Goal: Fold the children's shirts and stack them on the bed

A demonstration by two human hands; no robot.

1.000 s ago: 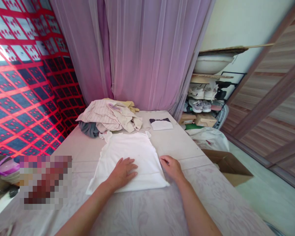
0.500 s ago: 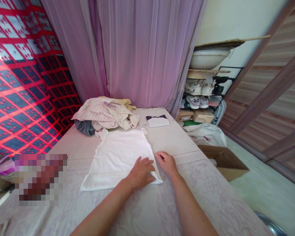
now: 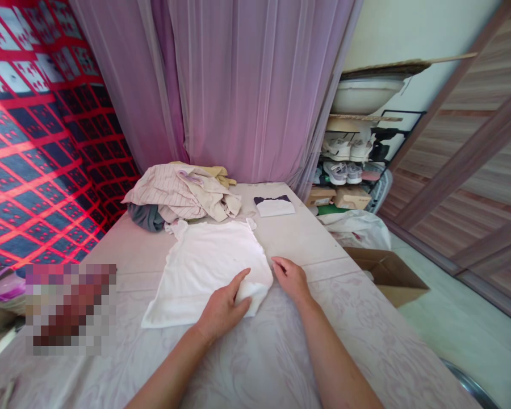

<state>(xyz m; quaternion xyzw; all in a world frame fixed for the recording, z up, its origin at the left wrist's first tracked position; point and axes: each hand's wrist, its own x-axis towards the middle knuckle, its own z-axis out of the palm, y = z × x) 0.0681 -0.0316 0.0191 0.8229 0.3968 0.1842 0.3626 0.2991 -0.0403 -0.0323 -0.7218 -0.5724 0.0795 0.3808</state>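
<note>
A white top (image 3: 208, 261), perhaps a sleeveless shirt, lies spread on the patterned sheet in front of me. Its lower right corner is turned inward. At that corner is my left hand (image 3: 225, 307), with the cloth between thumb and fingers; the thumb and index finger show, while the other fingers are mostly hidden. My right hand (image 3: 292, 279) rests on the sheet just beside the top's right edge, its fingers curled in, and I see no cloth in it. Farther off lies a folded white and dark garment (image 3: 275, 206).
A heap of clothes (image 3: 183, 190) sits at the far left of the bed (image 3: 247, 369), before a purple curtain (image 3: 247, 85). An open cardboard box (image 3: 387, 272), a plastic bag (image 3: 357, 227) and a shoe rack (image 3: 344, 162) stand at the right. Blurred pixels cover something at left.
My left hand has moved left and slightly nearer, bringing the top's lower right corner inward. The right hand has stayed beside the edge, its fingers slightly looser. The view has shifted a little.
</note>
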